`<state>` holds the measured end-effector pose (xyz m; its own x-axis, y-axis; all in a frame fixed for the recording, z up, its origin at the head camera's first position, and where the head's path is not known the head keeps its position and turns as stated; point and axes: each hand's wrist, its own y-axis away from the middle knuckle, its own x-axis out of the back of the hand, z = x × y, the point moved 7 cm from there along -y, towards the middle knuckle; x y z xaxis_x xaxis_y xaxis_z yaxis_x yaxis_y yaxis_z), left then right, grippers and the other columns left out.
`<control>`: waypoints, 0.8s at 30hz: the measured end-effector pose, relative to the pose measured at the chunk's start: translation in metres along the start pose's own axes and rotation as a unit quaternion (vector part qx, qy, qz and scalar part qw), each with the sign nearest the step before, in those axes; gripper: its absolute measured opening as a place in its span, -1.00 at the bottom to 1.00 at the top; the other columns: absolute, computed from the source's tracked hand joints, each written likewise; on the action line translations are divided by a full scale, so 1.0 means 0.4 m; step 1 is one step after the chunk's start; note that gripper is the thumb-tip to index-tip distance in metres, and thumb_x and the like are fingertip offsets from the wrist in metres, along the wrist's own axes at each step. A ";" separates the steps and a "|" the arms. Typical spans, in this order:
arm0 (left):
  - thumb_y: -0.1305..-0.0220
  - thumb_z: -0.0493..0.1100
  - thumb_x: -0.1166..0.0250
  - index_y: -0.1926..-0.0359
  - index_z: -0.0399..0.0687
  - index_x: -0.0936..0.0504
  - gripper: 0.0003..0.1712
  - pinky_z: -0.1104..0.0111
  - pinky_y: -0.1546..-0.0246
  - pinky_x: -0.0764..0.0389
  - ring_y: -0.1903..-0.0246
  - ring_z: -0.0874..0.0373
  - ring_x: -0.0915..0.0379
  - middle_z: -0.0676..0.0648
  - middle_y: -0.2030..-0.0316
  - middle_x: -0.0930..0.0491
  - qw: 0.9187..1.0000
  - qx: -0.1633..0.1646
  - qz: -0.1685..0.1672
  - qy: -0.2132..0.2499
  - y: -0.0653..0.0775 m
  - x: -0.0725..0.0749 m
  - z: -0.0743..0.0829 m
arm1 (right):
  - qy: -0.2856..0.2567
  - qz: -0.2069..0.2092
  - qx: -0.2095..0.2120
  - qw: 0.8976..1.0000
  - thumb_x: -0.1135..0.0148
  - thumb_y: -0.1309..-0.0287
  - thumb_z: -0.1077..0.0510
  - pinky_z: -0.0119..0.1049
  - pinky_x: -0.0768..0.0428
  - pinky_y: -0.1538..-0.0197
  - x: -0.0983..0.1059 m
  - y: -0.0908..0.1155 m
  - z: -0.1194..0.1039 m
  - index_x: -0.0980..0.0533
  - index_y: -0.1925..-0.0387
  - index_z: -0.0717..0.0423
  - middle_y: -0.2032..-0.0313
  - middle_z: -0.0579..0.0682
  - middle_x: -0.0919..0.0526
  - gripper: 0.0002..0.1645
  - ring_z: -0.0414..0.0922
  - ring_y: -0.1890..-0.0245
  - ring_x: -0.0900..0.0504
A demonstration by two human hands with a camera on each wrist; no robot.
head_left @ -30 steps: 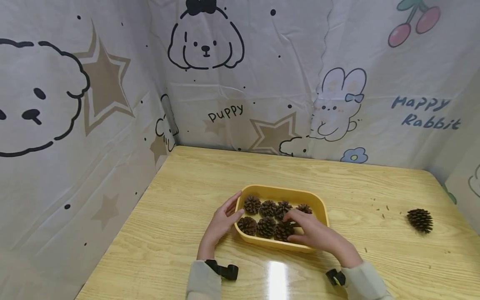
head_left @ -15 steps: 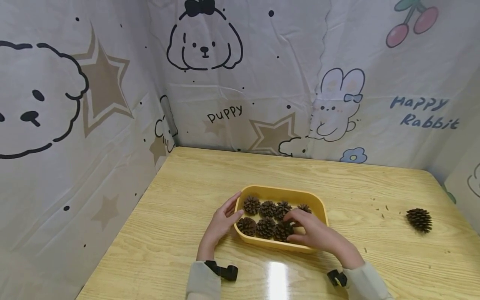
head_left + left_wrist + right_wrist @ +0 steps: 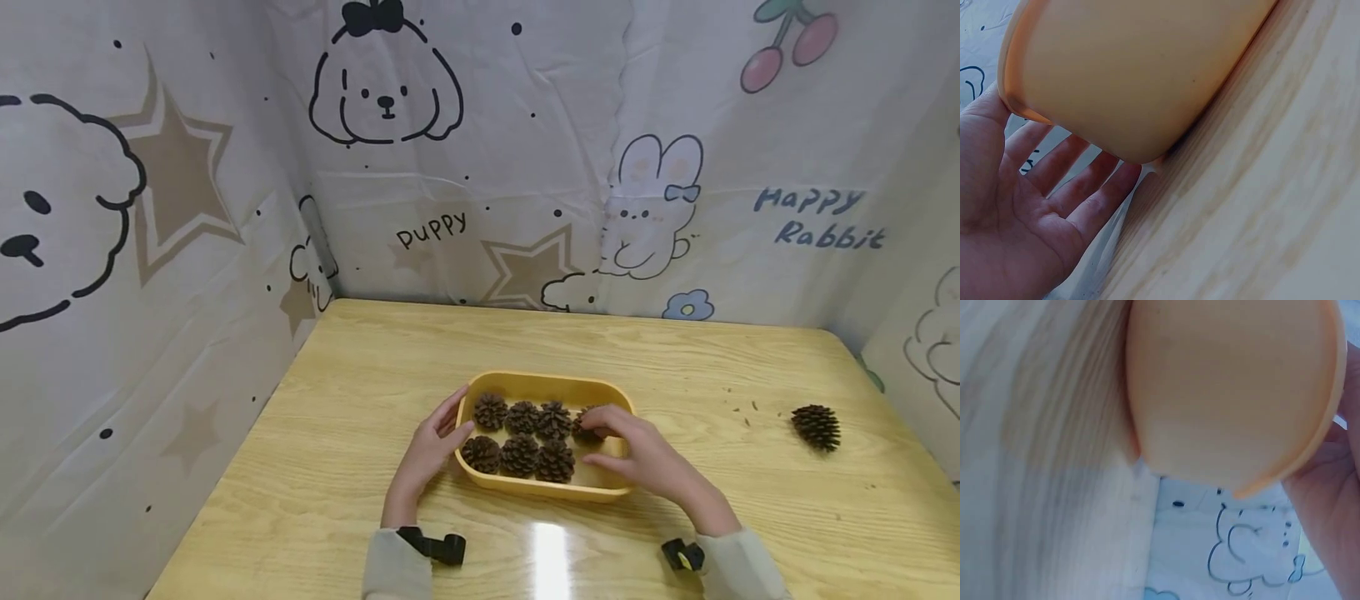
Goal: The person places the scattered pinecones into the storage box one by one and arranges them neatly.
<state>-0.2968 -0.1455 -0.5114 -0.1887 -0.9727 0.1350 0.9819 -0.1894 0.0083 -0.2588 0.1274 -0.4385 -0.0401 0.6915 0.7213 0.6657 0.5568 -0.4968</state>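
Observation:
In the head view a yellow plastic tub [image 3: 540, 485] sits on the table, with several pine cones [image 3: 519, 455] in two rows inside it. My left hand [image 3: 426, 454] holds the tub's left end, thumb at the rim and fingers along the outer wall; the left wrist view shows those fingers [image 3: 1094, 206] against the tub's side. Reaching over the right end, my right hand [image 3: 637, 450] has its fingers over the back-right pine cone [image 3: 582, 432], partly covering it. Its thumb stands apart from that cone. In the right wrist view the tub wall [image 3: 1229, 394] hides most of this hand.
One more pine cone [image 3: 816, 427] lies on the table [image 3: 360, 400] at the right, with small brown flakes [image 3: 746, 410] beside it. A printed cloth [image 3: 420, 183] hangs behind the table and along its sides.
My right hand has moved from the front-right cone in the tub to the back-right cone. The left hand keeps its hold on the tub. The head view has shifted slightly.

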 end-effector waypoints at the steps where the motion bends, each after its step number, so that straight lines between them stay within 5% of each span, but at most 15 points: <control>1: -0.39 -0.16 -0.22 -0.46 0.19 -0.26 -0.33 0.06 -0.51 -0.18 -0.48 -0.07 -0.12 -0.07 -0.49 -0.17 1.000 0.000 0.001 0.000 0.001 0.001 -0.002 | -0.004 0.015 0.001 1.000 -0.53 0.20 0.36 -0.31 -0.73 0.03 0.008 0.004 0.002 -0.54 0.05 0.25 0.09 0.12 -0.65 -0.44 -0.05 0.11 -0.66; 9: -0.39 -0.15 -0.22 -0.46 0.22 -0.27 -0.34 0.04 -0.51 -0.18 -0.48 -0.06 -0.11 -0.05 -0.49 -0.17 1.000 0.003 0.002 -0.002 0.001 0.002 -0.005 | -0.057 0.129 -0.021 0.990 -0.47 0.28 0.58 -0.51 -0.62 -0.12 0.092 0.050 0.047 -0.51 -0.03 0.40 -0.02 0.16 -0.56 -0.32 -0.40 -0.13 -0.54; 13: -0.39 -0.17 -0.21 -0.46 0.19 -0.27 -0.34 0.04 -0.50 -0.19 -0.48 -0.07 -0.11 -0.06 -0.49 -0.17 1.000 0.001 0.003 -0.001 0.001 0.002 -0.004 | -0.069 0.163 -0.050 0.983 -0.40 0.25 0.65 -0.52 -0.60 -0.14 0.135 0.076 0.073 -0.49 -0.06 0.42 -0.04 0.22 -0.53 -0.31 -0.41 -0.15 -0.53; 20: -0.39 -0.18 -0.21 -0.46 0.16 -0.26 -0.33 0.03 -0.48 -0.23 -0.47 -0.09 -0.11 -0.08 -0.50 -0.16 1.000 0.004 0.004 0.003 0.000 0.000 -0.003 | -0.050 0.207 -0.109 0.971 -0.36 0.18 0.65 -0.64 -0.54 -0.15 0.190 0.127 0.113 -0.48 -0.10 0.42 -0.13 -0.25 -0.49 -0.32 -0.45 -0.14 -0.50; 24: -0.39 -0.18 -0.21 -0.46 0.16 -0.26 -0.33 0.03 -0.48 -0.23 -0.47 -0.09 -0.12 -0.08 -0.50 -0.16 1.000 0.004 0.006 -0.001 0.000 0.000 -0.001 | -0.045 0.230 -0.144 0.961 -0.35 0.15 0.64 -0.68 -0.52 -0.15 0.218 0.154 0.132 -0.47 -0.10 0.44 -0.13 -0.35 -0.47 -0.34 -0.47 -0.13 -0.49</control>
<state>-0.2967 -0.1456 -0.5119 -0.1769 -0.9747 0.1368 0.9842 -0.1765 0.0155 -0.2609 0.2461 -0.4318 0.2525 0.8787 0.4051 0.8066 0.0401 -0.5898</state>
